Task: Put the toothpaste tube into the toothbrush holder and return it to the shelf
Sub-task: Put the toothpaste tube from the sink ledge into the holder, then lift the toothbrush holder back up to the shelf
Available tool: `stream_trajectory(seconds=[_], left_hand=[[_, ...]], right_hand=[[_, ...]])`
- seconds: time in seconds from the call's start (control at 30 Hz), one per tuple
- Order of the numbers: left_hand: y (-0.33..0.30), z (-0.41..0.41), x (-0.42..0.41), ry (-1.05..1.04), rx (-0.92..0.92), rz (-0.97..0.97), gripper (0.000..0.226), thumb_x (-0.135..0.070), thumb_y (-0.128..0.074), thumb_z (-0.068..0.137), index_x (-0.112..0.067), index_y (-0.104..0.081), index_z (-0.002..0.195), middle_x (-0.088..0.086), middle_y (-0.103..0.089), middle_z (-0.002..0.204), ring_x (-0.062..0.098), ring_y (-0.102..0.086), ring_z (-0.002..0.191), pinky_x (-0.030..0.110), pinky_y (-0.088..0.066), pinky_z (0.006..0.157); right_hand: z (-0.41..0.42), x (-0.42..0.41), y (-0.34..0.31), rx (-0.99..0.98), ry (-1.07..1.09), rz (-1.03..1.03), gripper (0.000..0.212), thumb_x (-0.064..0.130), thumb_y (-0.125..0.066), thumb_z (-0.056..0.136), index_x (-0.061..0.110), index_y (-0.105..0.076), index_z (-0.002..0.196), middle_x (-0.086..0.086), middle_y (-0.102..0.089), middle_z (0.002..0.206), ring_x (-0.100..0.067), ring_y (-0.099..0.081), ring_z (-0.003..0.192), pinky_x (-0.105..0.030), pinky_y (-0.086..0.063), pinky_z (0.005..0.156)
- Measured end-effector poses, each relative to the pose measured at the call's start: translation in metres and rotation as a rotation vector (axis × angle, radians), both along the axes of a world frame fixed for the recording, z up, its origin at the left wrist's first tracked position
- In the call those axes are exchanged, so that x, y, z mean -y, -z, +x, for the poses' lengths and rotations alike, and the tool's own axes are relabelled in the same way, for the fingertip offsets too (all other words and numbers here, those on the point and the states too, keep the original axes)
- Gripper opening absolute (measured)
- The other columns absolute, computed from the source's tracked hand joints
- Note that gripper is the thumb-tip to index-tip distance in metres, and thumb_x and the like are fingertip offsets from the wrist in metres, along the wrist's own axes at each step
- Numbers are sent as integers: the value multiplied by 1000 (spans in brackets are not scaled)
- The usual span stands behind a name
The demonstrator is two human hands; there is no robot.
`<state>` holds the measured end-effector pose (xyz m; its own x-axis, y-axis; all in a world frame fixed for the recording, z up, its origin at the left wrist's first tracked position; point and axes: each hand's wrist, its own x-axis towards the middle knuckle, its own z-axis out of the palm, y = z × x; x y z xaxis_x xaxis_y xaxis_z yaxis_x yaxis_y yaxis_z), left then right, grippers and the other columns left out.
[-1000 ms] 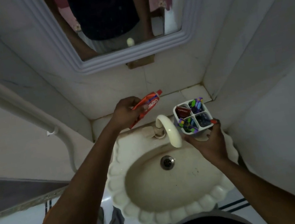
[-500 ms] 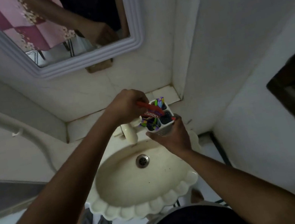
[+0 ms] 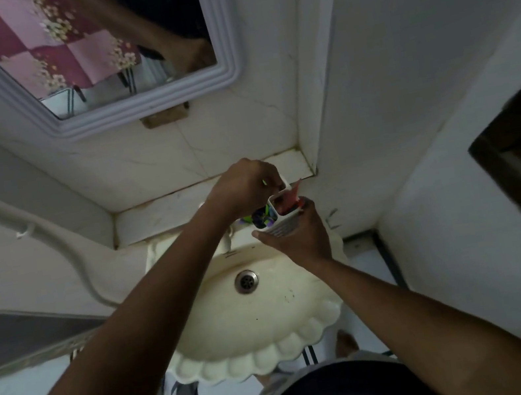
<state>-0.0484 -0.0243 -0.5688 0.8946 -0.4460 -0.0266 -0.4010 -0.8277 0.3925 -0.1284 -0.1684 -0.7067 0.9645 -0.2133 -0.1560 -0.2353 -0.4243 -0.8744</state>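
The toothpaste tube point(image 3: 288, 200), light and squashy, stands in 1 compartment of the toothbrush holder point(image 3: 279, 220) that the right hand point(image 3: 297, 237) clasps, left hand point(image 3: 245, 187) fingers pinched near its top, best gripped at its stiff crimp.

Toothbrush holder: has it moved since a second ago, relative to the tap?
Yes. The toothbrush holder, gripped in the right hand, sat just right of the tap before; it is now farther right of it, nearer the corner wall.

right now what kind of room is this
Most likely a small home bathroom: a scalloped cream washbasin with a drain, a framed wall mirror above it, and a toothbrush holder held over the basin.
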Motion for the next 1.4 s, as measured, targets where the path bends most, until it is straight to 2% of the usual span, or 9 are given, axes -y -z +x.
stream_trajectory(seconds=[0.17,0.4,0.53,0.63,0.73,0.97,1.17,1.3,1.4], left_hand=[[12,-1,-17,-198,-47,-219,15,-17,-75,95,-15,-81,108,-6,-80,95,17,-75,84,34,-61,80],[27,-20,-70,-380,-89,-436,27,-38,-78,97,-22,-77,118,-13,-78,107,-7,-72,94,15,-56,76],[31,-31,-86,-423,-76,-496,30,-47,-78,95,-26,-77,117,-15,-77,114,-1,-73,103,25,-57,85],[28,-35,-93,-430,-18,-504,34,-50,-77,95,-27,-77,119,-14,-74,122,4,-70,110,20,-52,87],[18,-35,-94,-383,62,-483,38,-48,-76,96,-24,-75,125,-10,-73,127,9,-68,114,28,-53,93],[-50,-50,-74,-279,226,-451,46,-48,-72,99,-22,-68,137,-5,-69,137,13,-64,125,36,-53,102],[-145,-67,-37,-281,454,-449,48,-51,-70,100,-19,-68,137,-1,-70,134,15,-65,124,39,-54,103],[-224,-82,-12,-280,611,-464,49,-49,-70,101,-17,-66,138,-1,-69,134,8,-62,120,30,-53,99],[-287,-89,1,-278,710,-452,52,-53,-67,101,-18,-65,139,-2,-68,135,9,-62,120,31,-54,98]], right_hand=[[-1,-3,8,0,4,37,127,85,-100,46,30,-49,148,11,-69,137,-12,-71,123,-41,-66,95],[2,-20,2,6,49,143,124,64,-109,51,28,-49,153,12,-70,140,-7,-70,125,-28,-62,102],[3,-25,-8,28,121,133,113,62,-110,50,31,-57,145,14,-73,135,-8,-72,122,-21,-62,96],[4,-24,-27,60,179,88,106,65,-108,51,33,-59,140,14,-73,131,-11,-73,118,-30,-63,93],[1,-18,-52,121,235,55,105,72,-103,50,33,-61,138,13,-73,130,-12,-73,115,-28,-59,91],[1,15,-164,358,313,99,97,80,-89,48,37,-63,132,20,-73,122,-9,-72,110,-32,-59,91],[1,54,-284,622,282,123,98,86,-84,50,30,-67,129,20,-73,115,-4,-71,101,-22,-55,81],[-4,79,-372,765,221,177,95,86,-89,51,29,-70,125,21,-75,113,7,-72,100,-6,-51,73],[-11,92,-434,845,190,172,94,88,-89,52,30,-70,124,19,-75,112,7,-71,99,-3,-49,68]])
